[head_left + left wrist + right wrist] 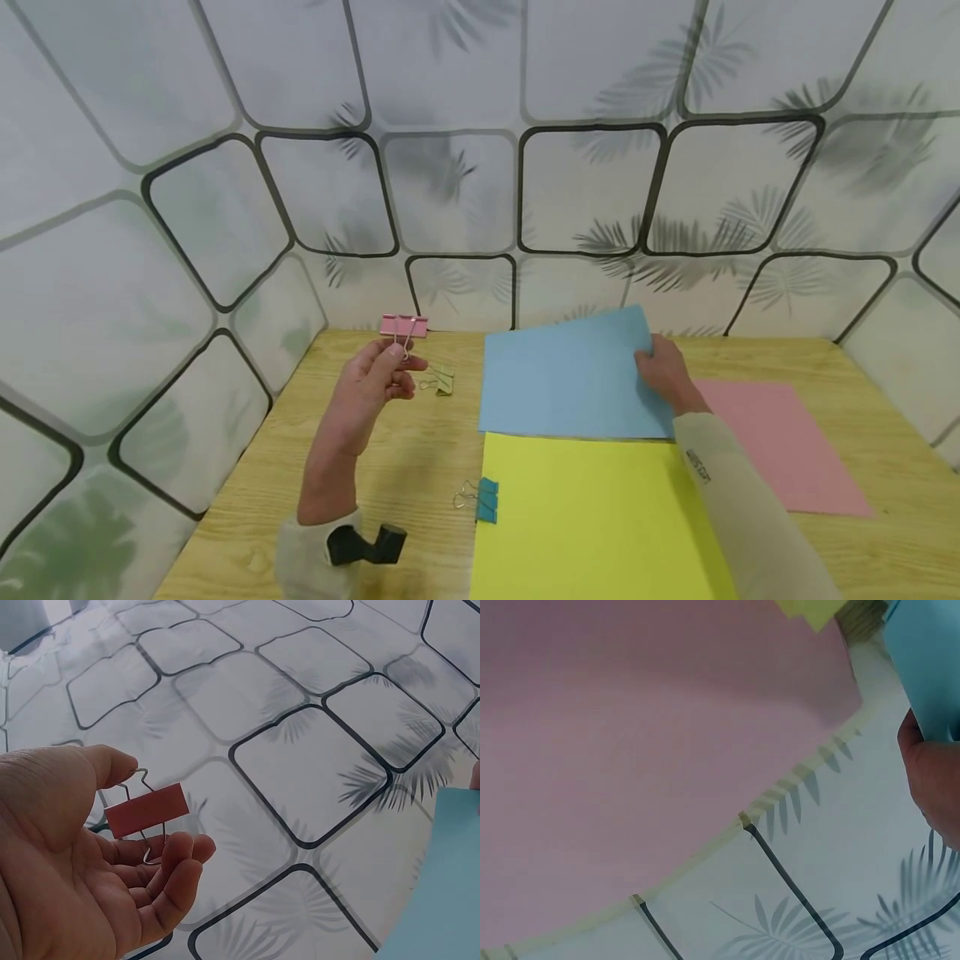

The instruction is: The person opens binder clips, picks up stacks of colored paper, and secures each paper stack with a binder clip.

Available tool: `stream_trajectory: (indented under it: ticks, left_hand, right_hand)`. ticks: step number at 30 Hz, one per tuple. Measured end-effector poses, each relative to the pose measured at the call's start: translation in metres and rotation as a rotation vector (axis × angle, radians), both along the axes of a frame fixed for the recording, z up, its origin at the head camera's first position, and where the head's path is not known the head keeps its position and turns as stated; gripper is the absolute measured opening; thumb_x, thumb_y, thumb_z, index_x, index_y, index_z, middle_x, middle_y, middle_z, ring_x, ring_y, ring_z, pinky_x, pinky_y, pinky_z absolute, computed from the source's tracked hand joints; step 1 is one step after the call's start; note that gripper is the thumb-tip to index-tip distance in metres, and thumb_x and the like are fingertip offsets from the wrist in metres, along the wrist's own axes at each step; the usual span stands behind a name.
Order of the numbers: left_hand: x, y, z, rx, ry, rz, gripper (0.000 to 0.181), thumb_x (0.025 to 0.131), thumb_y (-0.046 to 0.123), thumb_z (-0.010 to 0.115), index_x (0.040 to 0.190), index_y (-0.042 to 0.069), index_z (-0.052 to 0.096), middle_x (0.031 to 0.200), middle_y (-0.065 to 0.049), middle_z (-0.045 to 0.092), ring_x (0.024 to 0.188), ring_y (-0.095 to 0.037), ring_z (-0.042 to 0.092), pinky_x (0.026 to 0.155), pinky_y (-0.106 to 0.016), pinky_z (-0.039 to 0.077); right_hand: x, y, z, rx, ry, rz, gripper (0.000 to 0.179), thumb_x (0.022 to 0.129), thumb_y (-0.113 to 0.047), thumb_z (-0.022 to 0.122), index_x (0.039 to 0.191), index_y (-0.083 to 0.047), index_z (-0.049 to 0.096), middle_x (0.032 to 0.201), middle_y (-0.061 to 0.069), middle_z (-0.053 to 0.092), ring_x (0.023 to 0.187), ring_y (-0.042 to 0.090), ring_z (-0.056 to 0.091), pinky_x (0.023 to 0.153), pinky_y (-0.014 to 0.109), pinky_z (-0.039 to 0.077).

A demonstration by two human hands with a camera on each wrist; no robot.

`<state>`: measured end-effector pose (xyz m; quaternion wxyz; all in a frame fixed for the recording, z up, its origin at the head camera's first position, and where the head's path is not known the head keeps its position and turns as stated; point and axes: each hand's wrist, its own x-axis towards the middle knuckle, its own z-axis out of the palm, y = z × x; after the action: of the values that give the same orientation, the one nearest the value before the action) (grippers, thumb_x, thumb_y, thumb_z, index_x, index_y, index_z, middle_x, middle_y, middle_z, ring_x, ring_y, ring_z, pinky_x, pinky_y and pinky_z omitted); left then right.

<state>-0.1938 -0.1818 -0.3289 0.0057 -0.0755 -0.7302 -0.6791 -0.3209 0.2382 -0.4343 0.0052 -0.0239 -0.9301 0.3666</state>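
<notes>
My left hand (pixel 375 375) pinches the wire handles of a pink binder clip (pixel 403 326) between thumb and fingers, raised over the back left of the table. In the left wrist view the clip (pixel 148 811) looks red, its wire arms spread between thumb and fingertips. With my right hand (pixel 666 371) I grip the right edge of a blue sheet (pixel 562 379), whose upper right corner is lifted. Below it lies a yellow sheet (pixel 592 508), with a teal binder clip (pixel 487 500) on its left edge. A yellow-green binder clip (pixel 444 382) lies near my left fingers.
A pink sheet (pixel 783 446) lies on the wooden table (pixel 900 467), partly behind my right forearm. A wall covering (pixel 457 200) with dark outlines and leaf prints rises behind and beside the table. A black strap mount (pixel 367 546) sits on my left sleeve.
</notes>
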Motion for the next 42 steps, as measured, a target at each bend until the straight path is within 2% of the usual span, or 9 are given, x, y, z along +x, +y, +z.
stream_trajectory:
  ticks: [9,17,21,26,32,35,38,40,42]
  left_hand:
    - [0.000,0.001,0.001,0.006,0.014,-0.009,0.042,0.109,0.024,0.039,0.138,-0.006,0.040,0.110,-0.015,0.060,0.079,-0.011,0.055,0.077,-0.023,0.051]
    - [0.000,0.002,0.000,-0.004,0.000,0.008,0.039,0.109,0.023,0.038,0.137,-0.003,0.042,0.112,-0.019,0.060,0.079,-0.012,0.055,0.078,-0.024,0.051]
    - [0.003,0.001,0.000,-0.017,-0.010,0.013,0.040,0.109,0.024,0.038,0.138,-0.003,0.041,0.114,-0.020,0.060,0.080,-0.013,0.055,0.079,-0.024,0.051]
    - [0.006,-0.001,-0.003,-0.016,-0.023,0.020,0.040,0.109,0.024,0.037,0.138,-0.003,0.041,0.113,-0.018,0.060,0.080,-0.013,0.055,0.079,-0.024,0.052]
    - [0.006,-0.002,-0.006,0.000,0.015,-0.003,0.042,0.109,0.026,0.036,0.139,-0.003,0.041,0.110,-0.013,0.059,0.081,-0.012,0.055,0.079,-0.025,0.051]
    - [0.006,-0.002,-0.005,0.007,0.031,-0.015,0.042,0.109,0.026,0.036,0.137,-0.004,0.041,0.108,-0.011,0.059,0.081,-0.011,0.055,0.079,-0.025,0.051]
    - [0.005,-0.001,-0.005,0.007,0.041,-0.013,0.040,0.110,0.027,0.035,0.133,-0.004,0.043,0.107,-0.011,0.059,0.081,-0.012,0.054,0.080,-0.025,0.051]
    - [0.005,-0.001,-0.004,0.003,0.048,-0.008,0.039,0.110,0.028,0.035,0.130,-0.004,0.045,0.106,-0.011,0.059,0.081,-0.012,0.054,0.080,-0.025,0.050]
    - [0.005,0.000,-0.004,0.000,0.050,-0.007,0.039,0.110,0.028,0.034,0.130,-0.004,0.045,0.106,-0.011,0.059,0.081,-0.012,0.054,0.080,-0.025,0.050]
  right_hand:
    - [0.003,0.000,0.011,-0.076,0.061,-0.005,0.048,0.105,-0.014,0.037,0.137,0.022,0.033,0.138,0.043,0.037,0.128,0.056,0.038,0.105,0.065,0.034]
    - [0.009,0.002,0.019,-0.163,0.095,-0.067,0.046,0.105,-0.014,0.042,0.134,0.021,0.037,0.139,0.042,0.040,0.128,0.054,0.041,0.105,0.064,0.035]
    - [0.014,0.005,0.019,-0.248,0.103,-0.077,0.050,0.105,-0.018,0.043,0.136,0.021,0.037,0.141,0.041,0.039,0.129,0.053,0.041,0.104,0.064,0.037]
    - [0.022,0.010,0.020,-0.369,0.110,-0.044,0.055,0.106,-0.020,0.044,0.144,0.018,0.032,0.146,0.040,0.034,0.132,0.052,0.040,0.103,0.064,0.038]
    - [0.036,0.015,0.027,-0.425,0.135,-0.004,0.062,0.107,-0.026,0.045,0.149,0.014,0.026,0.149,0.039,0.032,0.131,0.054,0.041,0.100,0.062,0.043]
    - [0.045,0.018,0.030,-0.491,0.104,-0.023,0.066,0.106,-0.030,0.046,0.153,0.009,0.023,0.152,0.035,0.030,0.125,0.043,0.052,0.094,0.047,0.052]
    - [0.054,0.019,0.033,-0.594,0.079,-0.056,0.069,0.104,-0.031,0.050,0.155,0.006,0.021,0.153,0.034,0.030,0.105,0.015,0.063,0.083,0.028,0.056]
    - [0.060,0.020,0.035,-0.631,0.083,-0.077,0.071,0.103,-0.032,0.053,0.154,0.006,0.023,0.152,0.034,0.031,0.091,-0.003,0.060,0.075,0.019,0.055]
    - [0.066,0.021,0.036,-0.661,0.090,-0.093,0.072,0.102,-0.032,0.055,0.154,0.006,0.023,0.151,0.036,0.031,0.083,-0.010,0.058,0.072,0.018,0.055]
